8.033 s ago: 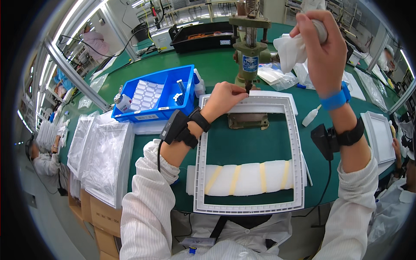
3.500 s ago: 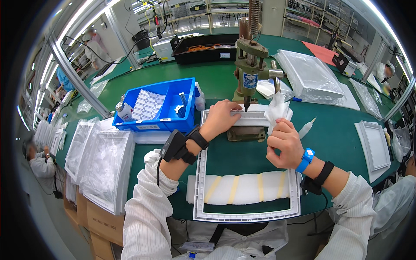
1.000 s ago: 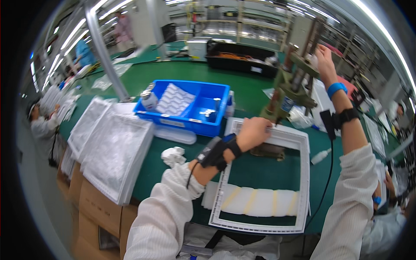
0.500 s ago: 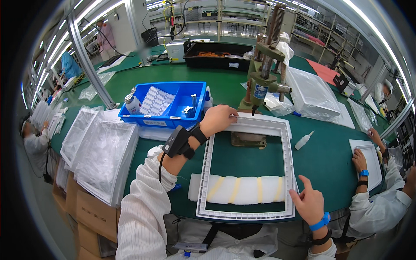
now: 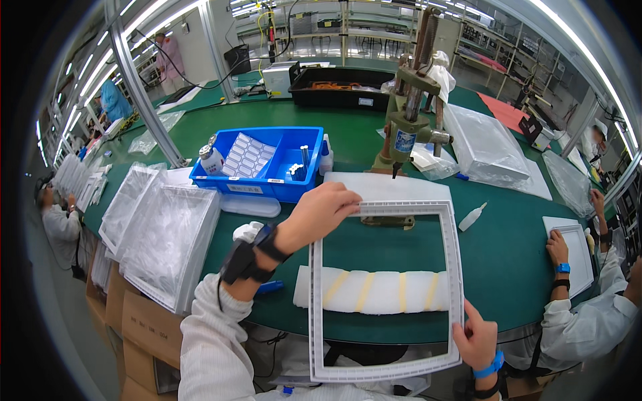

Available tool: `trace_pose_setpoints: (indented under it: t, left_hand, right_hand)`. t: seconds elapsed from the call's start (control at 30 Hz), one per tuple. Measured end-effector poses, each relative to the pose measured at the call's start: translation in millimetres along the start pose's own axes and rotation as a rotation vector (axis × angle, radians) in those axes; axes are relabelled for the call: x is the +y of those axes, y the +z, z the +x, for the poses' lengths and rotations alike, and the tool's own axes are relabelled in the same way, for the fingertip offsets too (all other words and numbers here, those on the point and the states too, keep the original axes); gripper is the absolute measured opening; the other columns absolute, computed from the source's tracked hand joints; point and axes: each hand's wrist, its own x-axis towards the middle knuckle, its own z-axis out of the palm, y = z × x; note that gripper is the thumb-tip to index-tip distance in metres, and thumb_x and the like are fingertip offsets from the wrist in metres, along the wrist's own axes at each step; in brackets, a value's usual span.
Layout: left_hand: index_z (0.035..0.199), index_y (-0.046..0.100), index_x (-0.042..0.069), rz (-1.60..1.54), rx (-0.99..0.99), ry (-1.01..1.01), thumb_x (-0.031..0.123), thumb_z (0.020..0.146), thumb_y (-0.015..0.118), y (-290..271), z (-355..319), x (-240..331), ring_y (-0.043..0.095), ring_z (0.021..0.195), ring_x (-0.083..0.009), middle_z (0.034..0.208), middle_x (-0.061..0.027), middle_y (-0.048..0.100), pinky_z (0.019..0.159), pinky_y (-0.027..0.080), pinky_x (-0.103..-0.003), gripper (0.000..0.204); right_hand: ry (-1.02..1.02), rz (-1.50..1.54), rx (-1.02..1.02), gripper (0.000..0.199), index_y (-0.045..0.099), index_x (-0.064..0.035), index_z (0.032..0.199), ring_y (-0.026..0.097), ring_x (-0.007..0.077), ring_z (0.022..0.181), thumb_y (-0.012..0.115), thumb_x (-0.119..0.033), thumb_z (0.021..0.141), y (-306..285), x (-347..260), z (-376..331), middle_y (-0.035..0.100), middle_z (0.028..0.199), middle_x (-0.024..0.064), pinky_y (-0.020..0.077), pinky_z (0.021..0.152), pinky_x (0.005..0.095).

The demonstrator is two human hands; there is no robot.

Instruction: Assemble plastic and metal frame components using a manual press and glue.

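Observation:
A white rectangular plastic frame is held between my two hands, its near side reaching past the table's front edge. My left hand pinches its far left corner. Along the lower right side, my right hand grips the frame, thumb on top. Through the opening I see a white foam roll with yellow tape bands, lying on the green table. Beyond the frame's far side stands a green hand-operated press. A white foam sheet lies at the press's foot.
A blue divided bin with bottles and label sheets stands at the left back. Stacked frames in clear plastic lie further left. A small white bottle is to the right. At the right edge, a co-worker's hand rests on another white frame.
The frame has moved toward me, off the press area and past the table edge. My left hand came nearer with it; my right hand, earlier with its index finger raised, now grips the right side.

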Motion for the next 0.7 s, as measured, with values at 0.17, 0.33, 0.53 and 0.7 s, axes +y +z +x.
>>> trace_pose_setpoints:
  t: [0.17, 0.33, 0.53, 0.7]
  left_hand:
    - [0.104, 0.076, 0.005, 0.026, 0.221, 0.170, 0.010, 0.082, 0.079, -42, -35, 62, 0.060, 0.077, -0.0223, 0.089, -0.0062, 0.066, 0.065, 0.049, -0.033, 0.022]
    - [0.104, 0.078, 0.007, 0.077, 0.302, 0.225, 0.010, 0.073, 0.084, -69, -54, 90, 0.057, 0.071, -0.0179, 0.089, -0.0041, 0.067, 0.056, 0.044, -0.029, 0.032]
    - [0.102, 0.079, 0.008, 0.103, 0.329, 0.227, 0.014, 0.070, 0.086, -77, -63, 91, 0.056, 0.069, -0.0154, 0.089, -0.0024, 0.068, 0.053, 0.041, -0.028, 0.034]
    - [0.102, 0.079, 0.009, 0.102, 0.341, 0.215, 0.016, 0.068, 0.088, -81, -75, 94, 0.057, 0.068, -0.0156, 0.089, -0.0025, 0.068, 0.053, 0.042, -0.028, 0.036]
  right_hand:
    - [-0.231, -0.112, 0.137, 0.062, 0.060, 0.0111, 0.131, 0.053, 0.0212, 0.043, 0.070, -0.004, 0.072, -1, 24, -43, 0.052, 0.052, 0.0087, 0.0398, 0.045, 0.0320]
    - [-0.377, -0.174, 0.280, 0.057, 0.060, 0.0141, 0.125, 0.062, 0.0306, 0.056, 0.070, -0.008, 0.074, 5, 45, -65, 0.062, 0.066, 0.0113, 0.0476, 0.053, 0.0387]
    - [-0.443, -0.202, 0.287, 0.055, 0.058, 0.0146, 0.126, 0.062, 0.0309, 0.056, 0.070, -0.012, 0.079, 5, 47, -63, 0.063, 0.069, 0.0132, 0.0478, 0.053, 0.0391]
    - [-0.468, -0.192, 0.295, 0.055, 0.057, 0.0145, 0.128, 0.062, 0.0307, 0.056, 0.069, -0.011, 0.080, 6, 51, -64, 0.063, 0.069, 0.0134, 0.0471, 0.053, 0.0392]
